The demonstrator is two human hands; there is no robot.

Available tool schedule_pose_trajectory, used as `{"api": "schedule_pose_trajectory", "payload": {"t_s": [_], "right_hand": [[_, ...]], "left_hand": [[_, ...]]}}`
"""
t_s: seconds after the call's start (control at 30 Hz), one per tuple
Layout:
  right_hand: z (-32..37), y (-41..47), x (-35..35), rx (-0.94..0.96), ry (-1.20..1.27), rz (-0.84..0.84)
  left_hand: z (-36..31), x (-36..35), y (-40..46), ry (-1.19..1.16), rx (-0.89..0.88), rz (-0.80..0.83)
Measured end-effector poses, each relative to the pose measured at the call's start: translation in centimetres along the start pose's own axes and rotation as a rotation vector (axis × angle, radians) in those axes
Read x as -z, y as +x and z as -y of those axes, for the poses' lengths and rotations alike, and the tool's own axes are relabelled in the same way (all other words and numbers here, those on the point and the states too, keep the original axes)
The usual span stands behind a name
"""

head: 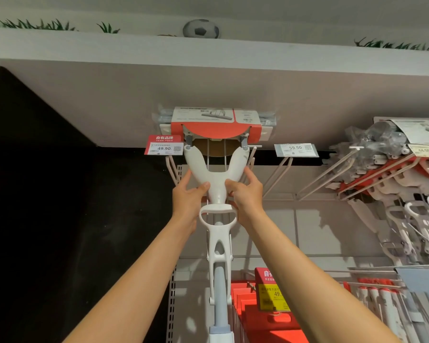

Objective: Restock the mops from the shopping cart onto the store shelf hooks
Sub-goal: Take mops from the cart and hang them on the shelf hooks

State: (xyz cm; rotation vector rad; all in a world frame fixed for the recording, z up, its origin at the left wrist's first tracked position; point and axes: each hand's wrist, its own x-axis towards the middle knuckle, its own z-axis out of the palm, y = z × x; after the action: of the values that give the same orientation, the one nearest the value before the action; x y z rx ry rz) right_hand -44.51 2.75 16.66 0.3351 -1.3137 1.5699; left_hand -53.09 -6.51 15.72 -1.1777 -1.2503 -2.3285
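Note:
A white sponge mop (pixel 217 184) is held up high against the shelf, its head wrapped in a red and white card sleeve (pixel 216 125) just under the top board. My left hand (pixel 187 196) grips the left side of the Y-shaped yoke, thumb across its neck. My right hand (pixel 245 194) grips the right side the same way. The mop's head sits at the tips of the long wire hooks (pixel 254 146) beside the red 49.90 price tag (pixel 164 145). Its pole (pixel 218 288) hangs straight down between my forearms. The shopping cart is out of view.
Several more mops (pixel 394 174) hang packed on hooks to the right. An empty pair of hooks (pixel 282 169) carries a 59.50 tag (pixel 296 147). Red boxes (pixel 255 310) and a yellow tag sit below. A dark wall (pixel 60 194) lies left.

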Motion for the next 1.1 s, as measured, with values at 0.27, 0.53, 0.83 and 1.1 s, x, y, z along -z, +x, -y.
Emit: {"api": "schedule_pose_trajectory", "payload": {"t_s": [0.27, 0.53, 0.83, 1.1], "right_hand": [[-3.4, 1.4, -0.1, -0.061, -0.054, -0.026], [-7.3, 2.0, 0.2, -0.179, -0.126, -0.084], [-10.1, 2.3, 0.6, -0.177, -0.199, -0.103], [-13.1, 1.6, 1.5, -0.217, -0.221, -0.098]], "left_hand": [[2.7, 1.4, 0.5, -0.011, 0.021, -0.025], [5.4, 3.0, 0.7, 0.032, 0.069, -0.008], [8.0, 4.2, 0.3, 0.009, 0.125, 0.014], [9.9, 6.3, -2.1, 0.068, 0.298, 0.168]]}}
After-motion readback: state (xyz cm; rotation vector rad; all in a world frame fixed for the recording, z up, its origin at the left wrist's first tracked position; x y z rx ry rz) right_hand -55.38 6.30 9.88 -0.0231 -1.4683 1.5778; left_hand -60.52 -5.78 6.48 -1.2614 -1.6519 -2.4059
